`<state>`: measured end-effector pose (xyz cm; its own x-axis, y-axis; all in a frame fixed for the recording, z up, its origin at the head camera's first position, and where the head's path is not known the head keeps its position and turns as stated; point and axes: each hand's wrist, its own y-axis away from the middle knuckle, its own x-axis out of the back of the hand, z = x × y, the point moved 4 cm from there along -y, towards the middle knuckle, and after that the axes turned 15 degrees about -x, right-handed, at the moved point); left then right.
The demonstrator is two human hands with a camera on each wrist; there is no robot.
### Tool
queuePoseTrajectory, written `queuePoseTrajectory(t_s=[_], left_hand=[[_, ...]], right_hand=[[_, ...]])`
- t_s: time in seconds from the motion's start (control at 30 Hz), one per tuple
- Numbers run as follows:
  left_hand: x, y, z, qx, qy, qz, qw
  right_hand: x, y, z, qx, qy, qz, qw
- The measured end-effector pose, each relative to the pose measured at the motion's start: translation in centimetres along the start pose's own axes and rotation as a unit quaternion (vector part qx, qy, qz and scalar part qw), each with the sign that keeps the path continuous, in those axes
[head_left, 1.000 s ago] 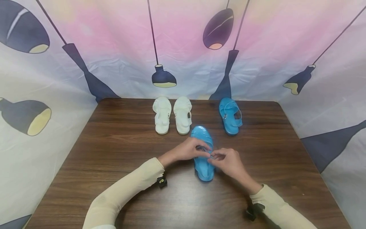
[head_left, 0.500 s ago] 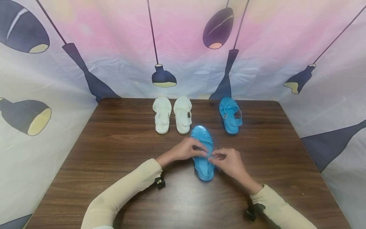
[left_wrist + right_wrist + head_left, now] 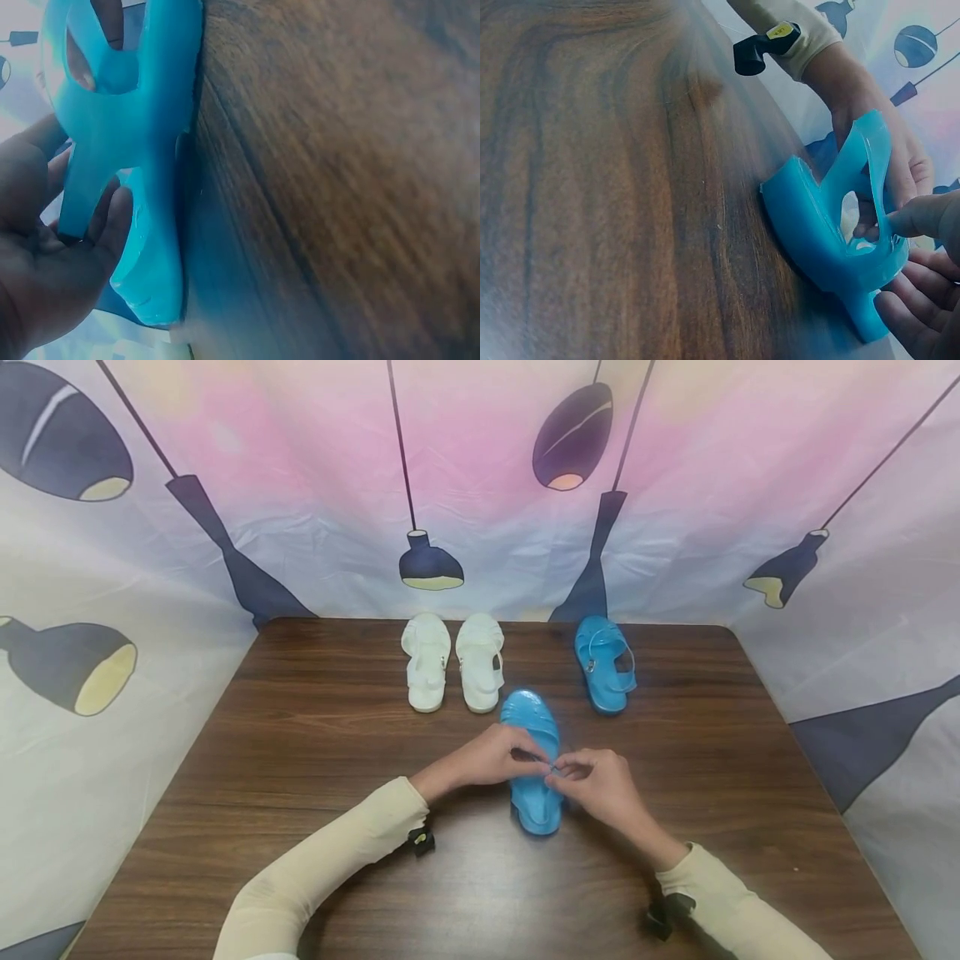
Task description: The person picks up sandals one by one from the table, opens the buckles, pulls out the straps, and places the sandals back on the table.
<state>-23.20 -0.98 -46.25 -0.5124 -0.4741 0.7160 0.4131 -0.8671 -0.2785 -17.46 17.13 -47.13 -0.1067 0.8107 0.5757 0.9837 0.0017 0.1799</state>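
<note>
A blue jelly sandal lies on the table in front of me, toe pointing away. My left hand reaches over its left side, thumb and fingertips pinching the thin ankle strap above the sole. From the right side, my right hand pinches the strap at nearly the same spot, fingertips almost meeting the left ones. In the right wrist view the sandal's heel faces the camera, and the right thumb presses on the strap's side. The left wrist view has the sandal's side straps beside the left hand. Fingers hide the buckle.
Two white sandals stand side by side at the table's far edge. Another blue sandal is to their right, its thin strap looped up. The brown wooden table meets a patterned cloth backdrop.
The left hand drew slightly left, then came back right so its fingertips are again close to the right hand's. The right hand and the sandal have hardly moved.
</note>
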Motion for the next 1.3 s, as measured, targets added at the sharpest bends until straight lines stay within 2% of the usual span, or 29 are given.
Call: queuePoseTrajectory(t_s=[0.17,0.47,0.6,0.93,1.3], left_hand=[[-0.1,-0.2,0.1,-0.019,0.000,0.002,0.9998],[0.1,0.7,-0.7,0.014,0.005,0.013,0.9998],[0.3,1.0,-0.8,0.019,0.002,0.012,0.9997],[-0.3,0.3,-0.1,-0.012,0.004,-0.007,0.9999],[-0.1,0.3,-0.2,-0.018,-0.016,-0.006,0.9997]], right_hand=[[0.0,0.0,0.1,-0.002,-0.006,0.000,1.0000],[0.2,0.1,0.2,-0.016,0.009,0.011,0.9998],[0.2,0.2,0.1,-0.016,0.010,0.010,0.9998],[0.1,0.1,0.0,0.021,0.016,0.013,0.9996],[0.2,0.1,0.3,0.015,0.016,0.017,0.9996]])
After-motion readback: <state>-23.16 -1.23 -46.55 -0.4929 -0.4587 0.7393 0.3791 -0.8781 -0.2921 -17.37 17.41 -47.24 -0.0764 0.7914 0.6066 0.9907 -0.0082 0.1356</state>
